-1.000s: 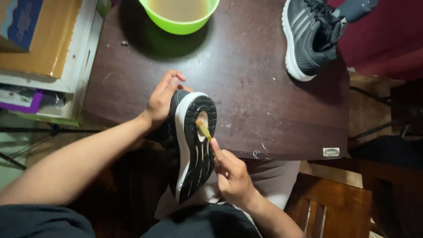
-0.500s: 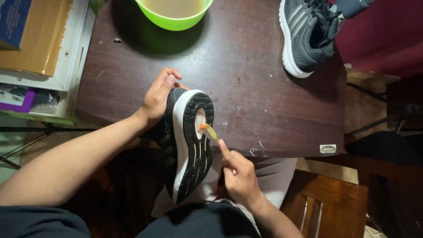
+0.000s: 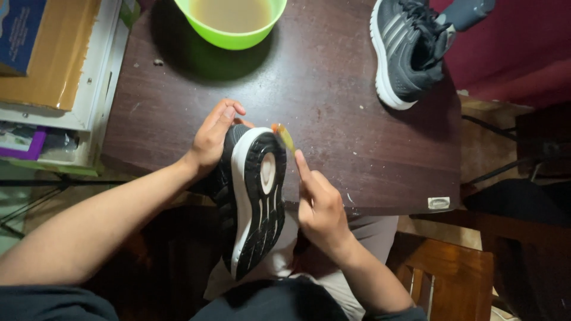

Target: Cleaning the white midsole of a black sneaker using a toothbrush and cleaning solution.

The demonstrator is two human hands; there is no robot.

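There is just one camera. It sits on the person's head and looks almost straight down. It is close to the two hands and the dark table (image 3: 333,89). The person's lap is at the bottom edge.

Left hand (image 3: 213,139) is reaching forward, fingers extended and curved in a grip. Right hand (image 3: 318,202) is closed, index finger lying straight.

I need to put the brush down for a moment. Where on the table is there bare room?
The widest bare patch of the dark wooden table lies between the green bowl of murky water, the grey sneaker and the held black-soled shoe. The near right corner is bare too. It is crowded where the left hand and right hand work.
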